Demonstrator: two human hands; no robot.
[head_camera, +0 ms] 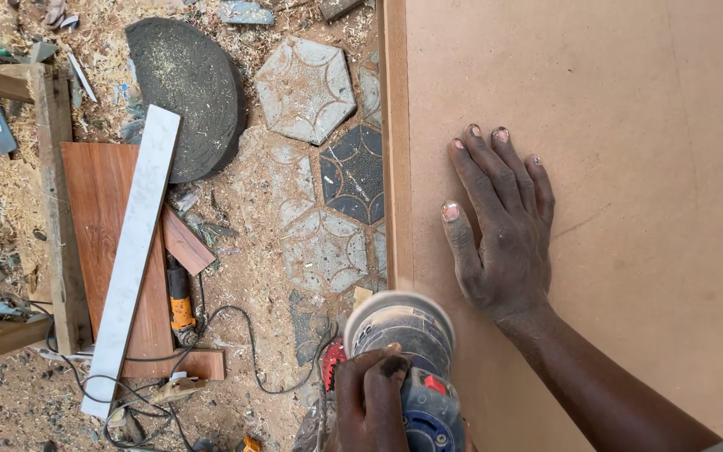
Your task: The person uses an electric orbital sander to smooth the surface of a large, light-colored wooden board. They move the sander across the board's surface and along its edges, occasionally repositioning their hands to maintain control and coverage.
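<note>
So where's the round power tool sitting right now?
At the bottom centre, the round power tool sits on the board's left edge, under the left hand.

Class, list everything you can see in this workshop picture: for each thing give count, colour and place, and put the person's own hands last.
Board: one, light brown, flat, filling the right side.
Power sander: one, grey and blue, at the board's left edge, bottom centre.
Paving tiles: several, grey hexagons, on the ground, centre.
Round slab: one, dark grey, upper left.
White strip: one, lying across a reddish-brown panel, left.
Orange tool: one, with black cord, beside the panel.
Sawdust: scattered over the ground.
Left hand: gripping the sander.
Right hand: flat on the board, fingers spread.
</note>
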